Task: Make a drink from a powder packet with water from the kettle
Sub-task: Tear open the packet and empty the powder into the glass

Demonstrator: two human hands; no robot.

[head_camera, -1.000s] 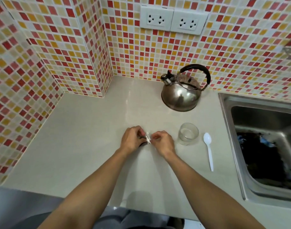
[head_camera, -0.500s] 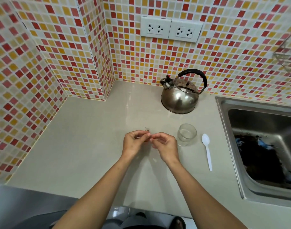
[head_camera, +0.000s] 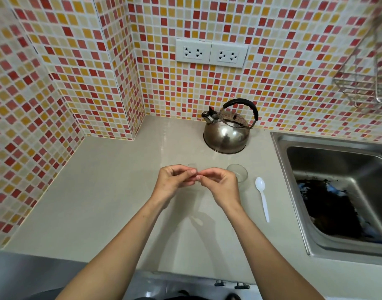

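Early stage of drink preparation, head view. The powder packet (head_camera: 193, 167) is pinched between the fingertips of the left hand (head_camera: 174, 180) and the right hand (head_camera: 220, 185), raised above the surface (head_camera: 103, 202); only a small pale edge of it is seen, and whether it has been torn open cannot be told. The glass (head_camera: 238, 173), just beside the right hand, appears to hold no powder; whether water is in it cannot be told. The kettle (head_camera: 228, 132) stands untouched behind it, and the white plastic spoon (head_camera: 262, 197) lies unused to the right. Opening, emptying, pouring and stirring are judged to remain. The pale surface is bounded by a mosaic-tiled wall (head_camera: 77, 72) carrying two sockets (head_camera: 211, 53), with a steel sink (head_camera: 337, 191) set in at the right.
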